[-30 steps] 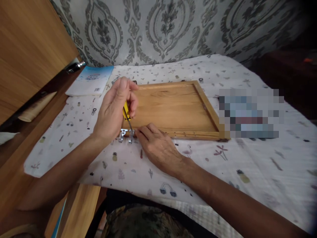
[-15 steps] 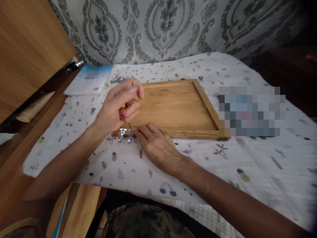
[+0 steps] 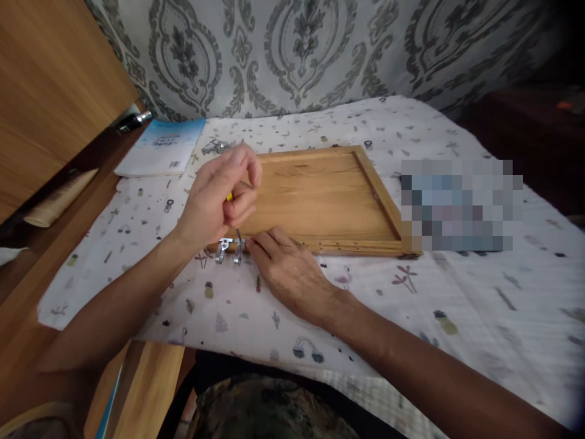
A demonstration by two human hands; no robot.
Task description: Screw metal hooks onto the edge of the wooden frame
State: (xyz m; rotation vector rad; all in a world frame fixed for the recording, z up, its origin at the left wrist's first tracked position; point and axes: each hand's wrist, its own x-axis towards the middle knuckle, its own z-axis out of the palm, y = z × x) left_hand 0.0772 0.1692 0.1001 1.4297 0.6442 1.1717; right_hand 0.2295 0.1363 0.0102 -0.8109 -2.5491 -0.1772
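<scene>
My left hand point(image 3: 219, 195) is closed around a screwdriver, its yellow handle point(image 3: 230, 196) mostly hidden by the fingers. The thin shaft point(image 3: 238, 235) points down at a silver metal bracket point(image 3: 231, 244) with two curved loops hanging from it. This bracket lies at the near edge of a wooden framed panel point(image 3: 315, 195), towards its left corner. My right hand point(image 3: 292, 268) lies low against that edge, thumb and fingertips pinched at the bracket's right end. The fingers hide the exact contact.
More metal fittings point(image 3: 214, 146) lie behind my left hand. A blue and white booklet point(image 3: 164, 146) is at the back left, near a tube point(image 3: 59, 198) on a wooden ledge. A blurred-out object point(image 3: 457, 207) sits right of the panel on the patterned cloth point(image 3: 365, 329).
My left hand has turned slightly around the screwdriver, its upper fingers shifting. The right hand stays at the bracket. The whole view has moved a little.
</scene>
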